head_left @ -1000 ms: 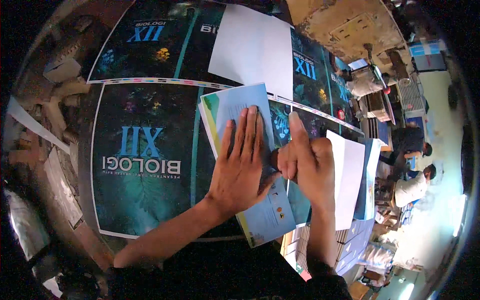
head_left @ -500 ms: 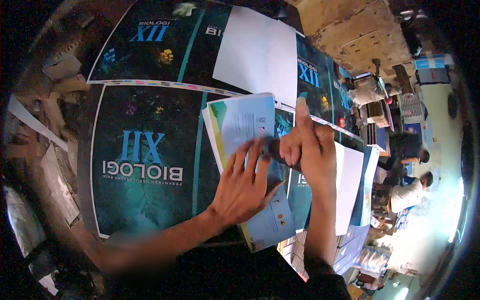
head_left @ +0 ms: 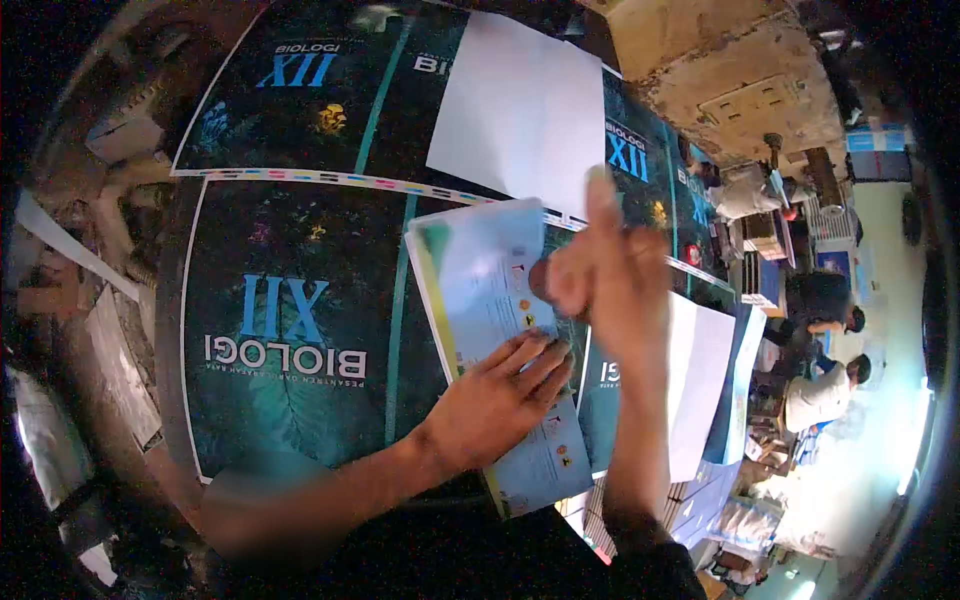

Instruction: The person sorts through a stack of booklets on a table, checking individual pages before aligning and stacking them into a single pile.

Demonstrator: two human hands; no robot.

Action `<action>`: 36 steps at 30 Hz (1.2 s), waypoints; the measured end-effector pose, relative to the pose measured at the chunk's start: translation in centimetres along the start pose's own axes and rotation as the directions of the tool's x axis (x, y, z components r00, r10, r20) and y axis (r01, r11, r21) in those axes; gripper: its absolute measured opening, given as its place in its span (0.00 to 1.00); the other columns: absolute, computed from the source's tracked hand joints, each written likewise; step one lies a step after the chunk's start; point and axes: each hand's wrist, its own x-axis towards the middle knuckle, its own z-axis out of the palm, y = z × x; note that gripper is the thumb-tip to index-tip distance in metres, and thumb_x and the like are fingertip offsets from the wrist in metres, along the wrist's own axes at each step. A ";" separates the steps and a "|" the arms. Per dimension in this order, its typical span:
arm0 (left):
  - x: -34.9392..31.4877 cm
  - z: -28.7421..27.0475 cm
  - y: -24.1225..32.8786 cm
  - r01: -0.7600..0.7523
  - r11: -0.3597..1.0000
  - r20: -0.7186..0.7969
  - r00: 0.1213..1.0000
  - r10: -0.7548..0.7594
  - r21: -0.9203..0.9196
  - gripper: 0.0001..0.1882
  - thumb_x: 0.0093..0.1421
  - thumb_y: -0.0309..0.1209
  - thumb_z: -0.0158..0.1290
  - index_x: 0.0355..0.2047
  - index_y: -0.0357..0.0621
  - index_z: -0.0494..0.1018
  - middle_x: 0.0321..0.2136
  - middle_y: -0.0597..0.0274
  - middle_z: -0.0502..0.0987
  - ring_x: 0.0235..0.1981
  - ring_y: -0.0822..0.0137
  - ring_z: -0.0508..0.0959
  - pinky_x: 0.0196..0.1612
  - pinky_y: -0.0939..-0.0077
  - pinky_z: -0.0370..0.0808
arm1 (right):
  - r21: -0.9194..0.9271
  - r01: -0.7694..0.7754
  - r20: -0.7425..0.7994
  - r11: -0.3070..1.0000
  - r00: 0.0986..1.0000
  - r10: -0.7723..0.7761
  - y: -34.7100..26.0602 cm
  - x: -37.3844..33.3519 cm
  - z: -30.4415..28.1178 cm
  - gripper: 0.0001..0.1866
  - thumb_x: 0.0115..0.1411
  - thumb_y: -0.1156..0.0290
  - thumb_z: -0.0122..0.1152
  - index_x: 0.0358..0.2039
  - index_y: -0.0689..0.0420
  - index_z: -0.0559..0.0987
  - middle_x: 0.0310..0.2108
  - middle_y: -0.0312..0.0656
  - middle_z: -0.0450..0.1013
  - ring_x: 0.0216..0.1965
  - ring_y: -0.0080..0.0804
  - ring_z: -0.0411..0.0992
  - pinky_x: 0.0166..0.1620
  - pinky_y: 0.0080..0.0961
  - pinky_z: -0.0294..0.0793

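Light blue printed sheets (head_left: 470,280) with a green-and-yellow left edge lie overlapping in front of me, their far ends fanned like a stack. My left hand (head_left: 500,395) rests on them, its fingers stretched over the paper and slightly bent. Over their right edge is my right hand (head_left: 620,275), blurred by motion. Its thumb points away from me and the other fingers are curled. A dark rounded end shows beside those fingers, but I cannot make out what it belongs to. Beneath lie large dark green printed cover sheets (head_left: 290,400) with blue lettering.
A blank white sheet (head_left: 520,120) lies beyond my hands, and another white sheet (head_left: 697,390) is right of my right forearm. A worn wooden surface (head_left: 720,70) is at the far right. Stacks of books (head_left: 765,235) and two people (head_left: 820,390) are further right.
My left hand has drawn nearer and slightly right, its spread fingers coming closer together and uncovering more of the blue sheet. My right hand stays near the same place, now more blurred.
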 end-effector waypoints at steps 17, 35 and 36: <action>2.2 -1.9 0.8 0.139 0.960 0.041 0.987 -0.153 0.241 0.36 0.66 0.53 0.48 0.63 0.36 0.65 0.66 0.48 0.64 0.70 0.52 0.59 0.74 0.49 0.48 | -0.202 0.075 0.001 0.976 0.997 -0.077 0.0 4.1 1.8 0.32 0.73 0.54 0.46 0.17 0.60 0.81 0.07 0.40 0.68 0.13 0.32 0.72 0.24 0.31 0.75; 3.7 -3.7 -3.2 -0.021 0.996 0.111 0.994 0.011 0.087 0.49 0.56 0.70 0.49 0.60 0.36 0.70 0.67 0.44 0.62 0.71 0.48 0.55 0.75 0.50 0.44 | -0.343 0.117 0.037 0.932 0.993 -0.111 -0.1 7.4 1.9 0.38 0.69 0.44 0.48 0.10 0.59 0.79 0.12 0.42 0.74 0.20 0.42 0.77 0.44 0.36 0.78; 3.7 -3.7 -3.2 0.023 0.997 0.058 0.998 -0.028 0.077 0.51 0.55 0.71 0.50 0.60 0.35 0.69 0.67 0.40 0.61 0.71 0.45 0.55 0.74 0.49 0.45 | -0.357 0.055 0.053 0.933 0.998 -0.039 -0.7 7.6 2.0 0.39 0.69 0.44 0.48 0.10 0.60 0.79 0.12 0.45 0.74 0.21 0.44 0.78 0.42 0.38 0.79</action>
